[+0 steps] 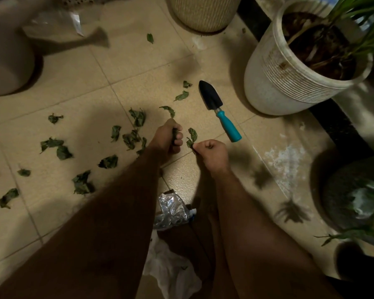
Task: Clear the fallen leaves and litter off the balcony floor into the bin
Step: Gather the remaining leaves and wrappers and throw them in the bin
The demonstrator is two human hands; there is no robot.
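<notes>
head view | my left hand [167, 137] is curled tight around a leaf | my right hand [211, 153] pinches another leaf [191, 138] at its fingertips | many leaves [108, 161] lie all over the floor [138, 67], foil wrapper [173, 210] too | I see no bin for sure | I think I am just starting, most is left

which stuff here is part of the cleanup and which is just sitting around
Part of the job:
- leaves scattered on the tiles
- foil wrapper
- white plastic
- left hand and right hand, each gripping leaves

Just lying about:
- trowel
- white pot
- ribbed pot
- watering can
</notes>
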